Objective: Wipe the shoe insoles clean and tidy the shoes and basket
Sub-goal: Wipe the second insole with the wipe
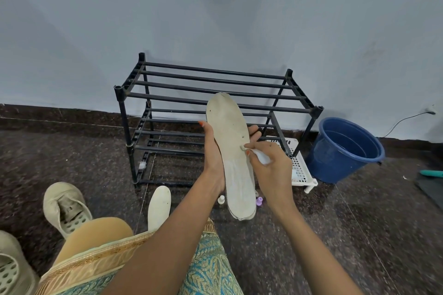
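The left hand [212, 151] holds the insole [230, 132] from behind, so most of its fingers are hidden. Only the thumb on the left edge and some fingertips [254, 133] on the right edge peek out. Its grip is wrapped round the middle of the insole.

The right hand [273, 170] has its grip pinched tight on a small white cloth [260, 155]. The cloth touches the insole near its right edge.

The insole is up in the air in front of the black shoe rack [215, 81]. It points long-ways away from the person, with the toe end up and far and the heel end low and near.

A second insole [159, 206] lies on the floor, its near end hidden by the person's knee. One shoe [64, 206] sits to its left, and another shoe [12, 268] is cut off at the corner. The white basket [302, 175] is partly hidden by the right hand and the rack, just beside a blue bucket [335, 165]
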The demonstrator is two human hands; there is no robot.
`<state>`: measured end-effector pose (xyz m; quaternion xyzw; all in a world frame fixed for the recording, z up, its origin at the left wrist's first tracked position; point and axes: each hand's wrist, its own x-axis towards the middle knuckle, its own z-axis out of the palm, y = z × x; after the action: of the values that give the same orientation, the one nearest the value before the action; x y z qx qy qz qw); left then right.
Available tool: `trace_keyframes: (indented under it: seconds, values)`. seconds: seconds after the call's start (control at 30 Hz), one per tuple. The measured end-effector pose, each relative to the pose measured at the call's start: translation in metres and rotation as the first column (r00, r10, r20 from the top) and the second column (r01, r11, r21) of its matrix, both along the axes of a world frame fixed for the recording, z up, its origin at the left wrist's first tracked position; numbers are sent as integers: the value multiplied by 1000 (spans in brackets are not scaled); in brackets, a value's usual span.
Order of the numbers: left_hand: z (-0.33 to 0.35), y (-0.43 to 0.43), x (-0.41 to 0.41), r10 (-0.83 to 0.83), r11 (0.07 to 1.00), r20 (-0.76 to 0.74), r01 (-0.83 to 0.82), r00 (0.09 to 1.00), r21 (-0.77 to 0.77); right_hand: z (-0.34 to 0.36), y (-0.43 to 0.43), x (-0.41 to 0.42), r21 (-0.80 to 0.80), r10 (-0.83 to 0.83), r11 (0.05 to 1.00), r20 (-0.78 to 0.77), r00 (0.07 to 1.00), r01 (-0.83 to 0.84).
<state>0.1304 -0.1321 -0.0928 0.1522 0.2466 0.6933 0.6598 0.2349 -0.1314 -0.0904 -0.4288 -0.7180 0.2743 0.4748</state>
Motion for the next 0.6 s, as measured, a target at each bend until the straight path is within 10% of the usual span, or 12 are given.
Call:
trace_keyframes:
  seconds: [0.6]
  values:
    - [-7, 3, -4, 40, 999, -81, -43, 996, -33, 1, 19, 1, 128, 79, 983, 337, 938, -129]
